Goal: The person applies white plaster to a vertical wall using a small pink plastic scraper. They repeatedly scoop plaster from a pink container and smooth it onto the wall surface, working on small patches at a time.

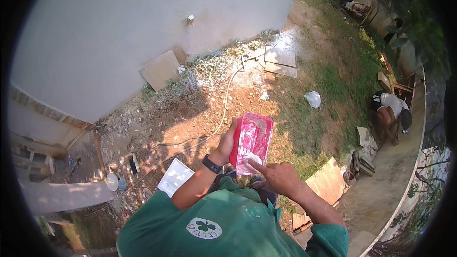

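Observation:
My left hand [225, 145], with a dark band on the wrist, grips the left side of a pink rectangular tray [270, 135]. Whitish paste [249, 139] smears the tray's floor and walls. Over the near end of the tray reaches my right hand [278, 177], one finger stretched down to a white patch [254, 158] there. Whether that patch is a lump of paste or a small scraper, I cannot tell. The other right fingers are curled, and what they may hold is hidden.
A grey plastered wall [143, 28] rises ahead on the left. A hose [226, 100] crosses the stony ground. Near my left arm lies a white tray [175, 177]; a bucket [114, 182] stands farther left. Boards [281, 59] lie ahead. Another person [391, 109] crouches at right.

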Demonstrator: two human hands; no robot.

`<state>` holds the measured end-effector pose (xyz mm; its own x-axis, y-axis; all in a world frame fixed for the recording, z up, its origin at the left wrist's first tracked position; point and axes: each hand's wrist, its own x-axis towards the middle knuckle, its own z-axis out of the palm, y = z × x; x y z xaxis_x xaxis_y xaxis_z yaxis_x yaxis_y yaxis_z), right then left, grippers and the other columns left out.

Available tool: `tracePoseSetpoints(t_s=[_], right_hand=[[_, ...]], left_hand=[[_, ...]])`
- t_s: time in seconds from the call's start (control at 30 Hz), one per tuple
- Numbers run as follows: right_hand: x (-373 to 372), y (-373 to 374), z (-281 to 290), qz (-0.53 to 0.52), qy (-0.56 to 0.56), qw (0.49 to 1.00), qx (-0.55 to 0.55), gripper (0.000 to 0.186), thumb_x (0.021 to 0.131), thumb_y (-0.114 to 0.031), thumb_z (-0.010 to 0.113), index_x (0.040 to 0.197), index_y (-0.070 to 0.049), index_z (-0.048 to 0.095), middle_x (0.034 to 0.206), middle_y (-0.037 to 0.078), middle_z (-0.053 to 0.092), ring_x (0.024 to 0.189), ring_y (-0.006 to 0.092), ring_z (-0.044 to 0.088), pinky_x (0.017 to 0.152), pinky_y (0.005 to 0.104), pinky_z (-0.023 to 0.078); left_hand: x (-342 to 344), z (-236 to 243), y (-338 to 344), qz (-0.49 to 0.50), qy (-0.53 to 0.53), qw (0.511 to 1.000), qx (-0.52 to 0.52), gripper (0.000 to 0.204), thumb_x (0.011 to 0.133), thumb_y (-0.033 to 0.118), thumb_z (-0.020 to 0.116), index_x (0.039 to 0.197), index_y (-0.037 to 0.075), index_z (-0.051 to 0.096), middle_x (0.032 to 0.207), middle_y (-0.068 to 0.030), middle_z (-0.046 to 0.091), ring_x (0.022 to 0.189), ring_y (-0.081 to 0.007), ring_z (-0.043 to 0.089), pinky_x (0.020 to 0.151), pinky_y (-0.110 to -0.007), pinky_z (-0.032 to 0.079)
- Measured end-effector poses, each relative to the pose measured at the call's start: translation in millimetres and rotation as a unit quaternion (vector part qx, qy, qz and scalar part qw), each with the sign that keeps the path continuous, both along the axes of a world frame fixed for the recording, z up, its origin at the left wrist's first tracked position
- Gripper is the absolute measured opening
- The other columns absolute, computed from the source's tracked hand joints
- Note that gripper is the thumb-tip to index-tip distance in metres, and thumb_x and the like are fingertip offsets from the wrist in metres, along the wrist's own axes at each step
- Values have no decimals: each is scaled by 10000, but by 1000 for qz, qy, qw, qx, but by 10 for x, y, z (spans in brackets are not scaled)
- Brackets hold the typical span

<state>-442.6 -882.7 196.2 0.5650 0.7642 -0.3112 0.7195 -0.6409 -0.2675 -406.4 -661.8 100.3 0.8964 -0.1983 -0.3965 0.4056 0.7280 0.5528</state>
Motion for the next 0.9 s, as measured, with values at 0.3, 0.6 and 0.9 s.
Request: tracePoseSetpoints(t_s=[0.3, 0.6, 0.9], right_hand=[[1321, -785, -300, -60, 343, 923, 164, 986, 765, -75, 670, 1654, -128, 248, 755, 133, 687, 663, 360, 671, 682, 467, 539], [2023, -1549, 268, 128, 53, 988, -70, 917, 843, -106, 654, 1660, -261, 267, 749, 190, 697, 710, 405, 710, 664, 546, 551], [2114, -2051, 265, 109, 84, 990, -4, 979, 772, -62, 697, 1653, -202, 297, 719, 205, 692, 726, 435, 701, 688, 525, 550]], left_hand=[[616, -18, -632, 206, -117, 970, -48, 777, 1033, 700, 418, 1428, 41, 534, 1273, -126, 685, 1118, -229, 701, 970, -404, 591], [941, 228, -1746, 279, -127, 952, -6, 747, 1060, 681, 358, 1442, 61, 525, 1286, -116, 680, 1130, -211, 689, 989, -395, 574], [677, 201, -2137, 424, -117, 897, -35, 759, 1055, 682, 367, 1457, 56, 514, 1323, -135, 651, 1178, -267, 671, 1016, -436, 575]])
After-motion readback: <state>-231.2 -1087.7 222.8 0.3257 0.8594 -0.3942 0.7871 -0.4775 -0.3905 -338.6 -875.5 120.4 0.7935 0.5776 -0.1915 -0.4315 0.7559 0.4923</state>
